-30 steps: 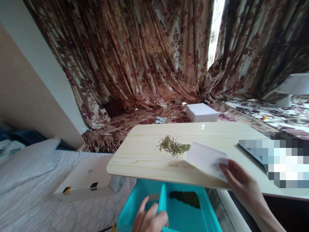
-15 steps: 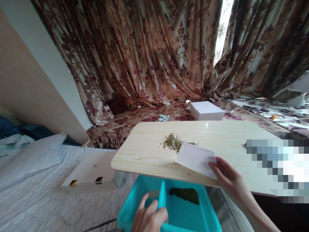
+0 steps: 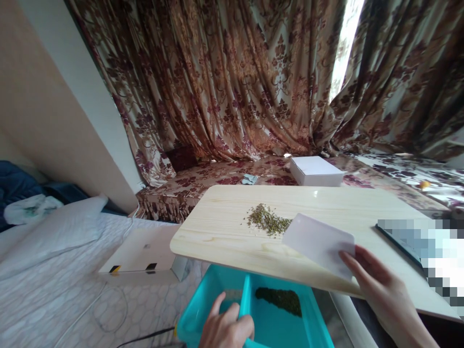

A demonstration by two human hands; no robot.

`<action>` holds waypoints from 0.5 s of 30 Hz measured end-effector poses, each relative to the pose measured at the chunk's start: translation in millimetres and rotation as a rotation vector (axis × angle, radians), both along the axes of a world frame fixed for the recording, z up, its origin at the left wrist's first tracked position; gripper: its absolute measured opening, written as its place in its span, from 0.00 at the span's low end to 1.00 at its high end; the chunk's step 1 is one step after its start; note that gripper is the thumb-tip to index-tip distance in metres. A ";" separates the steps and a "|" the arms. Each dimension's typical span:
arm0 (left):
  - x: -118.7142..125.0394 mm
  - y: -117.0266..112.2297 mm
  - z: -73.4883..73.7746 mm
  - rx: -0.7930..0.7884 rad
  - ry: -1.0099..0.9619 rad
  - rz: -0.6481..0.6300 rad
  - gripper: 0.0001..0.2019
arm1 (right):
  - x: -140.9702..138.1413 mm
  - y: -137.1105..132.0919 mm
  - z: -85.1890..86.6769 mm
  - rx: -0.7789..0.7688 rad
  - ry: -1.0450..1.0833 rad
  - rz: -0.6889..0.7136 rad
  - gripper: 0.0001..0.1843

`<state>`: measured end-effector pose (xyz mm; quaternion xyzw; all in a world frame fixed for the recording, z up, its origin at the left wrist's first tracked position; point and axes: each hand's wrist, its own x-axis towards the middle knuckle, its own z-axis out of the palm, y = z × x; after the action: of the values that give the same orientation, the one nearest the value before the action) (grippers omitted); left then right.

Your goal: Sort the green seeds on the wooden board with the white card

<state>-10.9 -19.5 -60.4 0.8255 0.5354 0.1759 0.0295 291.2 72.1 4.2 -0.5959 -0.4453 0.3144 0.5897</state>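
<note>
Pinched by one end in my right hand (image 3: 377,275) is a white flat scraper (image 3: 321,244), tilted over the pale wooden tabletop (image 3: 224,227). A loose heap of small green-brown seeds or dried bits (image 3: 268,220) lies just left of the scraper's far edge. Below the table's front edge stands a turquoise two-compartment bin (image 3: 273,328). My left hand (image 3: 228,326) grips its middle divider, index finger stretched over the left compartment. A dark green pile of similar bits (image 3: 279,299) rests in the right compartment; a little pale material shows in the left one.
A tablet-like device (image 3: 402,244), its screen pixelated, lies on the table's right. Behind the table sit a white box (image 3: 317,169) and a small folded cloth (image 3: 249,179). A flat white carton (image 3: 145,253) lies on the bed at left. A dark cable (image 3: 145,336) reaches the bin.
My right hand has drawn the scraper to the right, away from the heap, uncovering the heap's right side. My left hand stays on the divider. The view has shifted slightly.
</note>
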 end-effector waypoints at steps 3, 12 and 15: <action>0.3 3.6 -6.7 0.009 0.048 -0.033 0.05 | 5.6 12.9 -1.2 0.022 -0.053 -0.073 0.11; 6.6 8.7 -9.3 0.056 0.174 -0.092 0.07 | 0.9 30.2 -9.7 0.084 -0.116 -0.064 0.10; 10.6 9.7 -9.9 0.062 0.194 -0.090 0.08 | 1.6 30.7 -12.1 0.078 -0.092 -0.055 0.12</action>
<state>-0.3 -9.8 -70.3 0.8625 0.4923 0.1103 -0.0400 292.9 102.8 -8.0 -0.5983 -0.4674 0.2527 0.5998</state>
